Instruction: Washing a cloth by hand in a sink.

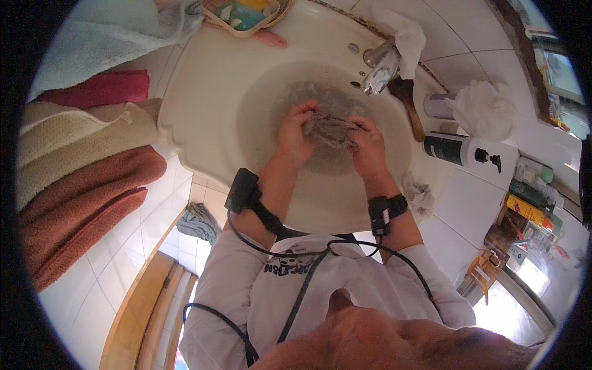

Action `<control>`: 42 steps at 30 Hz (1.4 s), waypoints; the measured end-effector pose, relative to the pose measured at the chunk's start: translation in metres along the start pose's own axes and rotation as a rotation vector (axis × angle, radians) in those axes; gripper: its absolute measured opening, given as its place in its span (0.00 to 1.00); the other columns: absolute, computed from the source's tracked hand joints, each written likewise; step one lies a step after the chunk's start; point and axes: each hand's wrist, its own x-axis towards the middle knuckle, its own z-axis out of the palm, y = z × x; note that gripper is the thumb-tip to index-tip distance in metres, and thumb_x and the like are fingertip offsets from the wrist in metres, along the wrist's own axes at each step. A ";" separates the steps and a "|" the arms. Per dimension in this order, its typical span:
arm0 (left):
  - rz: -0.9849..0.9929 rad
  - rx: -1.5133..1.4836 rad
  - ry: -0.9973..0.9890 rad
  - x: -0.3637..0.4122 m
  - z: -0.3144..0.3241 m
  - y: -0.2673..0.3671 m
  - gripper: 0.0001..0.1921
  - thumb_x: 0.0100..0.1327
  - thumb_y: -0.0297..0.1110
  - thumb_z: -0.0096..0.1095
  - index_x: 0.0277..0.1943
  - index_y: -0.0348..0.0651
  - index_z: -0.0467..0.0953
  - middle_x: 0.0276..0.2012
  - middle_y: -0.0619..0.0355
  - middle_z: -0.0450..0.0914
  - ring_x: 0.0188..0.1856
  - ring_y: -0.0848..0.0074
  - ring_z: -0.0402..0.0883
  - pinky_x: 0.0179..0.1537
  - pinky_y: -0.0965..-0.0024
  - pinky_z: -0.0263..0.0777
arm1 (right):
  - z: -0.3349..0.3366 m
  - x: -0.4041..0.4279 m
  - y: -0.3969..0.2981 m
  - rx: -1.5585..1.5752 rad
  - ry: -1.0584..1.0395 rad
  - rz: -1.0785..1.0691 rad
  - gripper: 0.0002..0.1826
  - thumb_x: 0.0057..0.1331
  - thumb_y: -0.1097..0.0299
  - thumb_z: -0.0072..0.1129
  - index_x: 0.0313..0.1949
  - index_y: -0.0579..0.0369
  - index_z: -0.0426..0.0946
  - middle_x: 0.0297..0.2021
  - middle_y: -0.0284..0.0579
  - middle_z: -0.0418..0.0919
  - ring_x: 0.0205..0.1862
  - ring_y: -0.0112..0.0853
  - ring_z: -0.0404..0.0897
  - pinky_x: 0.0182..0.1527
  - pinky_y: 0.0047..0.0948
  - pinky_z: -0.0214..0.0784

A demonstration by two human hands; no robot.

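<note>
Over the bowl of a cream washbasin (208,106) I hold a wet grey cloth (330,131) stretched between both hands. My left hand (298,132) grips its left end, the thumb and fingers closed on the fabric. At the other end my right hand (367,143) pinches the cloth near the fingertips. Cloudy grey water (259,125) fills the bowl, and more greyish material or suds (319,92) shows just beyond my hands; I cannot tell which. The metal faucet (383,74) stands at the basin's upper right, partly covered by a white cloth (409,44).
A wooden-handled brush (409,106), a black-and-white pump bottle (448,148) and a white mesh bath puff (483,111) stand along the right. A crumpled pale cloth (418,194) lies on the basin's right rim. Brown towels (92,199) hang at left. A soap dish (245,23) sits at the back.
</note>
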 end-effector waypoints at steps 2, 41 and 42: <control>-0.093 0.236 0.182 0.001 0.000 -0.002 0.13 0.65 0.40 0.47 0.45 0.43 0.71 0.44 0.57 0.72 0.49 0.69 0.70 0.49 0.64 0.66 | 0.025 -0.006 0.004 -0.578 -0.041 -0.298 0.15 0.57 0.70 0.52 0.45 0.59 0.71 0.41 0.47 0.75 0.41 0.39 0.75 0.41 0.37 0.69; -0.315 0.279 0.075 -0.017 -0.002 -0.010 0.20 0.66 0.45 0.44 0.53 0.40 0.68 0.49 0.54 0.74 0.50 0.66 0.73 0.50 0.62 0.67 | 0.073 0.002 -0.002 -1.243 -0.326 -0.729 0.17 0.66 0.60 0.39 0.41 0.60 0.72 0.37 0.59 0.75 0.40 0.52 0.74 0.49 0.49 0.62; -0.320 0.129 0.054 -0.018 0.012 -0.010 0.19 0.67 0.44 0.43 0.53 0.41 0.69 0.51 0.55 0.73 0.52 0.66 0.72 0.53 0.62 0.65 | 0.054 0.022 0.028 -1.082 -0.235 -0.592 0.18 0.62 0.58 0.44 0.42 0.60 0.72 0.40 0.59 0.74 0.44 0.53 0.72 0.48 0.48 0.62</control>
